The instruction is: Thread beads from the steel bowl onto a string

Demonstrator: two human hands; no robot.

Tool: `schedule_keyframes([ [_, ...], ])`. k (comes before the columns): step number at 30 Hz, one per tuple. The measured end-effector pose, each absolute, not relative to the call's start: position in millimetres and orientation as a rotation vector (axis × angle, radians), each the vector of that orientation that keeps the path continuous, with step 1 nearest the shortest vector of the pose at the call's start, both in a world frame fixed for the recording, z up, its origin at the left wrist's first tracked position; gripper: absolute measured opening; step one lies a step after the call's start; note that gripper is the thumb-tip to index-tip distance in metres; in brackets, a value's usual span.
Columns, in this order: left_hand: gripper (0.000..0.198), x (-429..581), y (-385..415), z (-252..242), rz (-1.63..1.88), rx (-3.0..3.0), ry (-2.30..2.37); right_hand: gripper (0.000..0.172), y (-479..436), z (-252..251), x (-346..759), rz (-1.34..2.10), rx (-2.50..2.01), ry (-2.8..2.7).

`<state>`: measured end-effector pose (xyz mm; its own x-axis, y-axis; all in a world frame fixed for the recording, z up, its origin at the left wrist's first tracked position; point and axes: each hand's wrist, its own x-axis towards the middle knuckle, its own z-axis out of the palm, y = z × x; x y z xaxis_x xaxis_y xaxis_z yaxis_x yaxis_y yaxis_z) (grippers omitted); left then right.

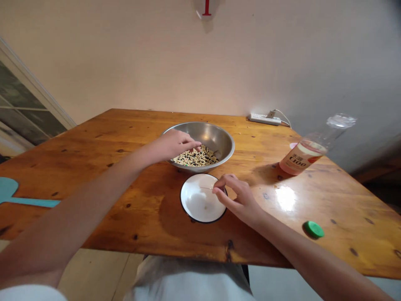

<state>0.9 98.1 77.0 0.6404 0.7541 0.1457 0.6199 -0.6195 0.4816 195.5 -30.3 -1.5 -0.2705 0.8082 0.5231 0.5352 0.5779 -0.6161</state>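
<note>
mid-table, the left hand (173,144) curls over beans (196,157) in a steel bowl (217,140), grip unclear; the right hand (239,200) pinches something hair-thin (206,187) above a white bowl (196,202)

Cream-and-black beans (196,156) beside a black-rimmed white bowl (196,202).

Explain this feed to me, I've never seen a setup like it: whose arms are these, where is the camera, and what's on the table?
There's no machine here. These are a person's own bare arms, filmed by one camera worn on their head, looking forward and down. The wooden table holds everything. The left hand reaches over a steel bowl of small pale and dark beans, its fingers right above them. The right hand sits at the rim of a white bowl, its fingers pinched together; I can't tell whether they hold anything. Off to the right stand a clear bottle and a green cap. A power strip lies at the far edge.
</note>
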Motion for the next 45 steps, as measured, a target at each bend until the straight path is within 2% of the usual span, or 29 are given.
schedule_keyframes([
  [3,0.025,-5,73,73,0.783,2.364,0.933,0.019,-32,-1,197,0.524,-1.090,-1.827],
  [9,0.021,-14,34,51,0.956,2.132,0.821,0.023,-27,-10,201,0.843,-1.036,-1.537],
  [17,0.017,-14,24,18,1.152,1.963,0.764,0.024,-29,-14,201,0.906,-1.049,-1.550],
  [21,0.018,-12,23,11,1.192,1.990,0.781,0.023,-31,-13,200,0.895,-1.055,-1.627],
  [25,0.011,-11,21,10,1.222,2.069,0.789,0.020,-31,-12,200,0.891,-1.058,-1.667],
  [45,0.013,-9,17,10,1.243,2.238,0.799,0.021,-30,-10,201,0.864,-1.108,-1.752],
])
